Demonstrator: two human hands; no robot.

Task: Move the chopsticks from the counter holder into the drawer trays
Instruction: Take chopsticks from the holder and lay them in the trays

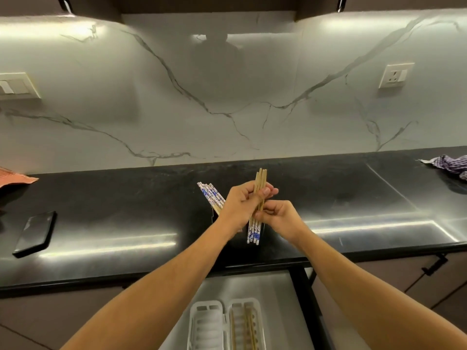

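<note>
Chopsticks [258, 198], a small bundle, stood nearly upright in your two hands above the black counter [126, 205], their plain wooden ends up and blue-patterned ends down. Your left hand [242, 203] was wrapped around the upper part of the bundle, fingers closed on it. Your right hand [275, 214] pinched the same bundle lower down, just beside the left, thumb and fingers closed on the sticks. More chopsticks [211, 197] leaned to the left behind your left hand, patterned ends up; the holder was mostly hidden by your hands. Near you, the drawer [300, 299] stood open below the counter edge, with two white trays side by side: the left tray [206, 322] looked bare, the right tray [246, 322] held a few sticks. A phone [35, 233] lay far left on the counter, a striped cloth [447, 164] far right.
</note>
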